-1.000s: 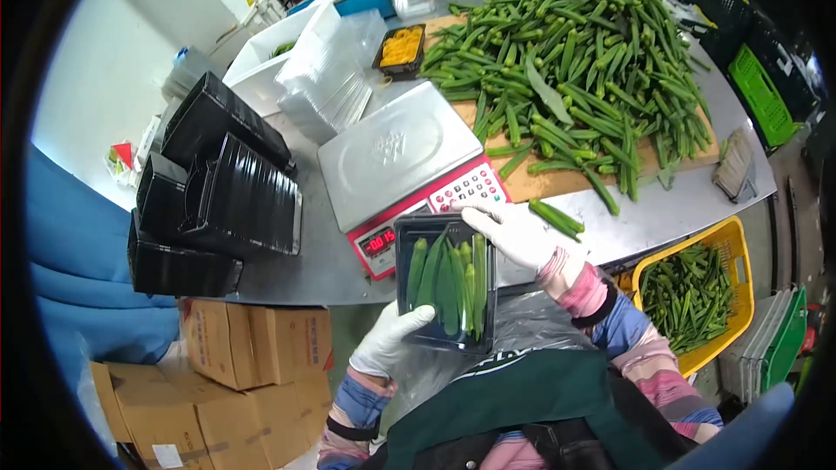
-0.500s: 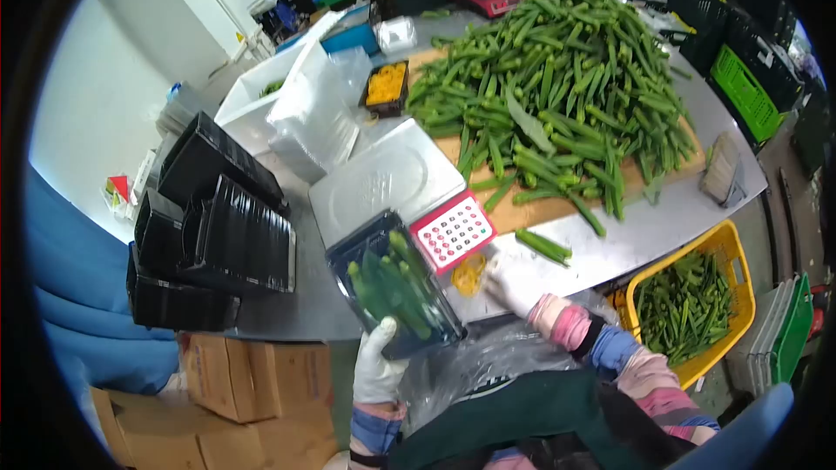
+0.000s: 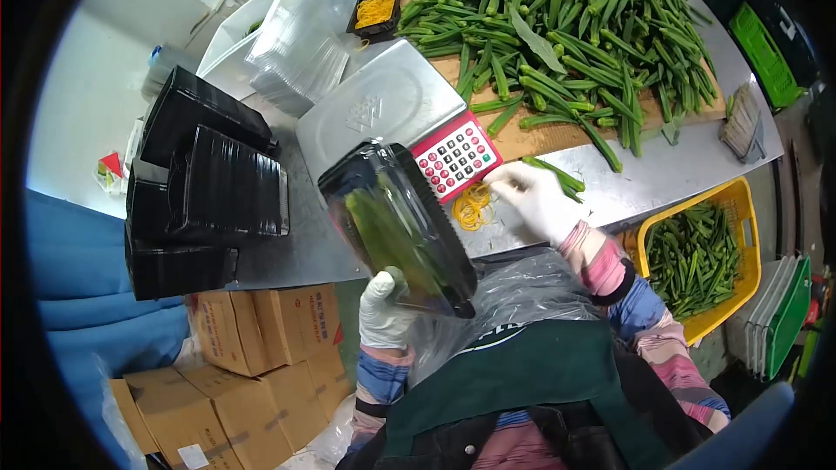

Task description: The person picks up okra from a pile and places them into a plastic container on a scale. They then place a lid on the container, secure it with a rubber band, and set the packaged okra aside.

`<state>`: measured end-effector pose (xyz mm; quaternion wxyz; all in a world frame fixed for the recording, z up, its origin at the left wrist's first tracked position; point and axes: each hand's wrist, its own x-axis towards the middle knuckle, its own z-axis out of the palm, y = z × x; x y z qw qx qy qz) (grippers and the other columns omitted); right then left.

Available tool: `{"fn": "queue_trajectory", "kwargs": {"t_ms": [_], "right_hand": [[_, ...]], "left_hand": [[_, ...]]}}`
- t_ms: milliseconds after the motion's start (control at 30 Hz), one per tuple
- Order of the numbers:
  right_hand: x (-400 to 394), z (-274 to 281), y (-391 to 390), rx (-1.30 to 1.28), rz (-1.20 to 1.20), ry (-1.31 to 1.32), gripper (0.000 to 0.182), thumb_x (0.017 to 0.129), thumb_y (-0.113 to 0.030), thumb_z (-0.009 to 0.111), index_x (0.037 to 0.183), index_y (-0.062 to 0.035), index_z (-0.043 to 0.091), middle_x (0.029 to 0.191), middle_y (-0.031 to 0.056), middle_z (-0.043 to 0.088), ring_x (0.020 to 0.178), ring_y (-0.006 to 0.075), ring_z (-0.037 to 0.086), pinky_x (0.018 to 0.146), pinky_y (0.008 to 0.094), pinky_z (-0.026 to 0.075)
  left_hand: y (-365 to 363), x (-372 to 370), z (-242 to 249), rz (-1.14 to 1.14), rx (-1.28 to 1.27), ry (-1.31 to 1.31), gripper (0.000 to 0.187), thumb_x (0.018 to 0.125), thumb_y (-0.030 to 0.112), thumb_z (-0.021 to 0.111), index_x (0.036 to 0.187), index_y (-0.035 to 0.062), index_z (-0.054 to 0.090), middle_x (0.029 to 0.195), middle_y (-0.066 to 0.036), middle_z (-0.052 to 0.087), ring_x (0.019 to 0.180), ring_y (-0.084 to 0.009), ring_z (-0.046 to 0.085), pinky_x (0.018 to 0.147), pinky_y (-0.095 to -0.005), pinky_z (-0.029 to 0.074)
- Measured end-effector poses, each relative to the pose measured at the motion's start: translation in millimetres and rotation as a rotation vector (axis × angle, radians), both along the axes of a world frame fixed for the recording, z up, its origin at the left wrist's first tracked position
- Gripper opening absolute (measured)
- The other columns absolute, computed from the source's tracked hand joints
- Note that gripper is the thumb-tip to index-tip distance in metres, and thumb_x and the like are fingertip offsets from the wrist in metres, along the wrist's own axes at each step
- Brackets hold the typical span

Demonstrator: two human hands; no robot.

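Observation:
My left hand (image 3: 385,312), in a white glove, grips the lower end of a black plastic tray (image 3: 448,248) with a clear lid. Green okra (image 3: 379,231) shows through the lid, and the tray is tilted up in front of the scale (image 3: 379,100). My right hand (image 3: 535,198), also gloved, has its fingers pinched at the edge of a small pile of yellow rubber bands (image 3: 470,209), seemingly on one band. That pile lies just below the scale's red keypad (image 3: 455,157). A few loose okra (image 3: 557,176) lie beside my right hand.
A large okra heap (image 3: 566,35) covers a wooden board. Black trays (image 3: 231,183) and clear lids (image 3: 300,52) are stacked at left. A black tray of rubber bands (image 3: 376,10) stands behind the scale. A yellow basket of okra (image 3: 697,252) sits right; cardboard boxes (image 3: 235,409) lie below left.
The lidded tray has been tipped up and turned in my left hand. My right hand's fingers have come together at the rubber bands. The view has shifted downward.

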<state>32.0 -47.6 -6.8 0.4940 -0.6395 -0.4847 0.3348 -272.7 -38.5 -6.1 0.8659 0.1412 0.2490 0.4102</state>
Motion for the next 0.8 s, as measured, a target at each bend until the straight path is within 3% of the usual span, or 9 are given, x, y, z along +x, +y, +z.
{"fn": "queue_trajectory", "kwargs": {"t_ms": [67, 167, 267, 300, 400, 433, 533, 633, 800], "right_hand": [[-17, 16, -6, -0.009, 0.173, -0.033, 0.016, 0.094, -0.015, 0.069, 0.103, -0.003, 0.071, 0.093, 0.0106, 0.071, 0.081, 0.0178, 0.067, 0.075, 0.0317, 0.053], [-41, -8, -1, 0.349, 0.181, -0.069, 0.015, 0.097, -0.013, 0.063, 0.107, -0.001, 0.065, 0.098, 0.0096, 0.063, 0.086, 0.0165, 0.062, 0.081, 0.0304, 0.05], [-30, -1, 3, 0.142, 0.241, 0.132, 0.014, 0.099, -0.015, 0.062, 0.1, -0.0003, 0.063, 0.089, 0.0044, 0.059, 0.082, 0.0112, 0.056, 0.079, 0.0279, 0.048], [-20, 29, -4, -0.071, 0.311, 0.376, 0.017, 0.101, -0.018, 0.061, 0.094, -0.002, 0.061, 0.081, -0.0019, 0.054, 0.079, 0.0072, 0.05, 0.076, 0.0257, 0.046], [-13, 27, -7, -0.158, 0.383, 0.394, 0.018, 0.101, -0.02, 0.061, 0.093, -0.0036, 0.062, 0.08, -0.0048, 0.055, 0.078, 0.0051, 0.049, 0.074, 0.0244, 0.045], [-14, 35, -10, -0.191, 0.363, 0.223, 0.02, 0.101, -0.022, 0.062, 0.093, -0.0034, 0.062, 0.079, -0.0033, 0.057, 0.077, 0.0065, 0.052, 0.075, 0.0265, 0.047], [-34, 22, -15, 0.248, 0.153, -0.049, 0.013, 0.093, -0.015, 0.065, 0.093, -0.0028, 0.061, 0.085, 0.0107, 0.062, 0.083, 0.0279, 0.063, 0.08, 0.0363, 0.051], [-38, 20, -14, 0.414, 0.066, -0.222, 0.013, 0.087, -0.009, 0.066, 0.096, -0.0025, 0.061, 0.093, 0.0137, 0.061, 0.092, 0.0355, 0.062, 0.082, 0.0402, 0.051], [-38, 9, -11, 0.269, 0.196, 0.051, 0.007, 0.09, -0.005, 0.061, 0.095, -0.0002, 0.06, 0.091, 0.0115, 0.062, 0.093, 0.0307, 0.063, 0.082, 0.0404, 0.051]], "left_hand": [[-3, 12, 4, -0.035, 0.024, 0.035, 0.03, 0.081, 0.012, 0.075, 0.109, 0.0015, 0.072, 0.118, -0.015, 0.07, 0.114, -0.0318, 0.066, 0.104, -0.0497, 0.051], [-4, 32, 17, -0.064, -0.032, 0.077, 0.034, 0.079, 0.01, 0.074, 0.111, -0.0006, 0.071, 0.111, -0.017, 0.072, 0.111, -0.0343, 0.068, 0.106, -0.0495, 0.05], [-4, 2, -15, -0.157, -0.051, 0.011, 0.028, 0.078, 0.012, 0.075, 0.102, -0.0005, 0.07, 0.105, -0.018, 0.072, 0.102, -0.0341, 0.07, 0.1, -0.0488, 0.054], [-3, 4, -12, -0.194, 0.037, -0.035, 0.024, 0.075, 0.016, 0.076, 0.091, 0.0007, 0.067, 0.091, -0.015, 0.07, 0.087, -0.0307, 0.071, 0.086, -0.046, 0.058], [0, -4, -15, -0.158, 0.091, 0.094, 0.025, 0.074, 0.018, 0.076, 0.088, 0.0015, 0.066, 0.086, -0.012, 0.067, 0.08, -0.0275, 0.068, 0.079, -0.0423, 0.058], [3, -8, -15, -0.173, 0.103, 0.116, 0.026, 0.074, 0.019, 0.076, 0.091, 0.0014, 0.067, 0.087, -0.011, 0.068, 0.081, -0.0272, 0.068, 0.078, -0.0411, 0.057], [9, -24, -35, -0.153, 0.152, 0.192, 0.032, 0.078, 0.022, 0.074, 0.103, 0.002, 0.072, 0.101, -0.012, 0.072, 0.09, -0.0309, 0.071, 0.08, -0.0434, 0.06], [4, -10, -27, -0.077, 0.153, 0.251, 0.03, 0.08, 0.024, 0.073, 0.101, 0.0027, 0.074, 0.106, -0.014, 0.074, 0.093, -0.0324, 0.072, 0.081, -0.0454, 0.06], [7, 5, -18, -0.267, 0.181, -0.057, 0.033, 0.081, 0.026, 0.075, 0.103, 0.0014, 0.074, 0.113, -0.019, 0.072, 0.103, -0.0349, 0.071, 0.092, -0.0495, 0.058]]}}
